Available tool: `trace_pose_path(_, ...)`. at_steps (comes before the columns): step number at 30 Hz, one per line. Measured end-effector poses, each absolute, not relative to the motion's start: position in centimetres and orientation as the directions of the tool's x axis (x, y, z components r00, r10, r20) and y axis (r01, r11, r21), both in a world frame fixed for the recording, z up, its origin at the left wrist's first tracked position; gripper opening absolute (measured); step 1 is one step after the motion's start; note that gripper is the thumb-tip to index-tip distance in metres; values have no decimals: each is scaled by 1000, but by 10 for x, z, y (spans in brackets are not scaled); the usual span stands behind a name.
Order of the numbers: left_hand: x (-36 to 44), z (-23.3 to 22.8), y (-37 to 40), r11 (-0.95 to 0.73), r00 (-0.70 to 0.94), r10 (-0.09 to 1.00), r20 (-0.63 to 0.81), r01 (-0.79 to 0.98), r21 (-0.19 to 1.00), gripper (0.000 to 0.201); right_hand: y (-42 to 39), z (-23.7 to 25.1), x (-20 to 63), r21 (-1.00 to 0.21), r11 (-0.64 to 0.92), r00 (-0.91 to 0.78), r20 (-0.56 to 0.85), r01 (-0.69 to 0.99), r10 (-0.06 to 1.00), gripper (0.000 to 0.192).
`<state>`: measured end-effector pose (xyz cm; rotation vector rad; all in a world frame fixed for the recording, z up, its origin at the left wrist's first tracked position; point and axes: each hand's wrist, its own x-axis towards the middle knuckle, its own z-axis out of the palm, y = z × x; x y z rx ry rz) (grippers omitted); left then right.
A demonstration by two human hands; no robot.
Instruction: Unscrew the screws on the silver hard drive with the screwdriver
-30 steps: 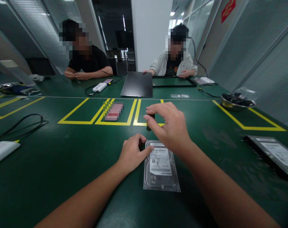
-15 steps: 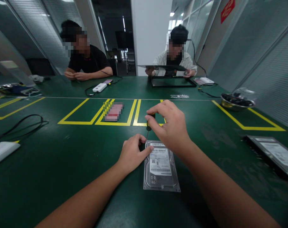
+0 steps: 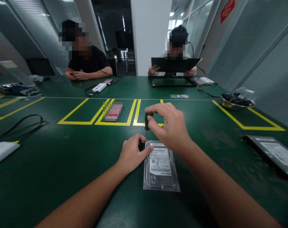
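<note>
A silver hard drive [image 3: 161, 167] with a white label lies flat on the green table [image 3: 63, 164] in front of me. My right hand [image 3: 171, 126] pinches the dark handle of a small screwdriver [image 3: 146, 122], held upright with its thin shaft pointing down at the drive's far left corner. My left hand [image 3: 132, 152] rests on the table against that same corner, its thumb touching the drive's edge beside the shaft. The screwdriver's tip is hidden between my fingers.
A second hard drive [image 3: 273, 155] lies at the right. A metal bowl [image 3: 237, 102] of small parts stands farther back right. A black cable [image 3: 22, 125] and a white object [image 3: 3, 151] lie at the left. Two people sit across the table; one holds a black panel [image 3: 173, 65].
My right-hand fingers have shifted on the screwdriver handle, as in turning it. The person opposite has lifted the black panel from the table and holds it upright.
</note>
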<state>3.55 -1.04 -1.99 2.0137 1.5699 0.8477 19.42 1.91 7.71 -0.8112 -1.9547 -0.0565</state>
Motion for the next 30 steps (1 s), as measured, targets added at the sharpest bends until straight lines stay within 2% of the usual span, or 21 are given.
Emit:
trace_pose_path(7,35,-19,-10,-253,163,967,195,685,683,27,18,77,195,-328,789,-293,800,519,524,19)
trace_pose_path(21,35,-20,-10,-250,166,968,188,696,673,27,20,76,195,-287,785,-311,801,549,511,15)
trace_pose_path(30,35,-20,-10,-252,165,968,191,693,676,27,20,77,194,-311,779,-312,787,545,533,12)
